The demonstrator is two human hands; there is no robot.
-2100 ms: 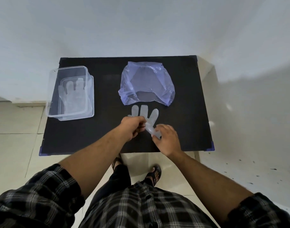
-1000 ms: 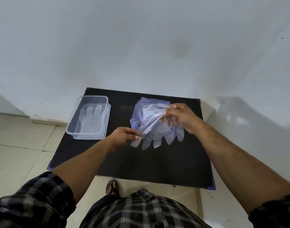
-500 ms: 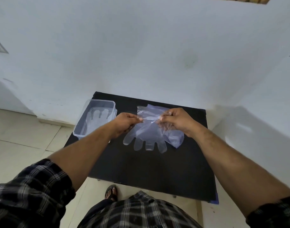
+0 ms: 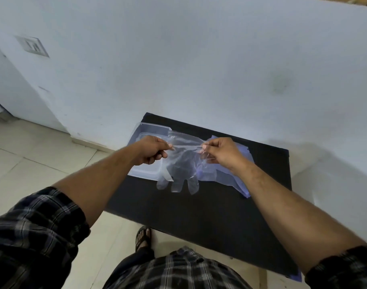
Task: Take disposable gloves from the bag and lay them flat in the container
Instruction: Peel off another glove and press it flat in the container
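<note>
Black counter (image 4: 209,215): carries all the items, set against a pale wall. Both my forearms reach forward over it, raised, wrists level, sleeves rolled to the elbow. Blue bag (image 4: 238,180): lies on the counter under my right wrist. Clear container (image 4: 151,130): sits at the far left edge, partly hidden behind my left hand. Glove (image 4: 182,170): held in the air between container and bag, cuff uppermost and stretched taut, fingers hanging down. Left hand (image 4: 151,151): grip pinched on the cuff's left corner. Right hand (image 4: 220,152): grip pinched on the right corner.
</note>
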